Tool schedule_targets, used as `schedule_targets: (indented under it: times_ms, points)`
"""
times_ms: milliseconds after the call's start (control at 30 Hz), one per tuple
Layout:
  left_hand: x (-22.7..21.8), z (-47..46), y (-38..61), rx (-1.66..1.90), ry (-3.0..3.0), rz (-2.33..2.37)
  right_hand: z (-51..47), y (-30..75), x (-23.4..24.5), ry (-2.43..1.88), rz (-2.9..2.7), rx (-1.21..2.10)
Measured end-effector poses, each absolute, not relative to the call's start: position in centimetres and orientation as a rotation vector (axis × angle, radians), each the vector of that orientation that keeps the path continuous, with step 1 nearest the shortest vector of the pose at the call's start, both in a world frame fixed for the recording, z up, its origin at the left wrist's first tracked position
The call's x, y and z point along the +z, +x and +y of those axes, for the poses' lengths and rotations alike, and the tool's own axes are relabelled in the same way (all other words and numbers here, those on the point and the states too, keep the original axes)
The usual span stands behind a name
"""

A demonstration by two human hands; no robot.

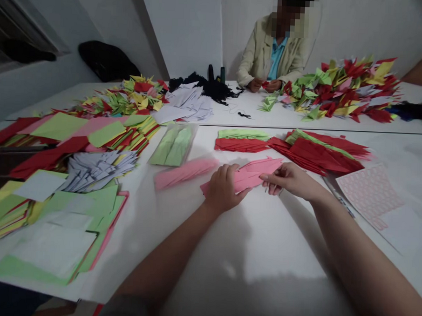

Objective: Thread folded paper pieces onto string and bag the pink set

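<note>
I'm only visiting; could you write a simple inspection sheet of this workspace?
Surface: white table, partly covered with paper.
Job's things: pink paper in both hands; green packet and pink stack to its left, red stack beyond.
Clutter: paper piles on the left; colourful heap on the far table.
Hands: left hand lies over the pink paper; right hand pinches near its right end.
Cables: nothing seen clearly; black thread on the far table.
Surroundings: seated co-worker opposite; pale walls.

Folded paper [249, 173] centre, paper stacks [102, 204] left, sheet [368, 188] right, heaps [346, 91] behind, seemingly thread [219, 91] between them
</note>
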State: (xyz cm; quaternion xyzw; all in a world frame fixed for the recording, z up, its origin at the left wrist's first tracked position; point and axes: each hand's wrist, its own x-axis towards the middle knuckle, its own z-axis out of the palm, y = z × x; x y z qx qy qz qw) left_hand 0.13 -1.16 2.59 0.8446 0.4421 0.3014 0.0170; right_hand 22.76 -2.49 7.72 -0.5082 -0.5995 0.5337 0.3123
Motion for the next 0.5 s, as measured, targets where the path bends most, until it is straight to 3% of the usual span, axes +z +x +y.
schedule_targets:
  times_ms: [167,500]
  points:
    - [2.6,-1.0,0.0,0.899,2.598,1.315,-2.2,24.0,7.9,-1.255,-1.415,1.192]
    - [2.4,-0.5,-0.5,0.686,2.548,1.422,-2.0,26.2,8.0,-1.327,-1.306,1.263]
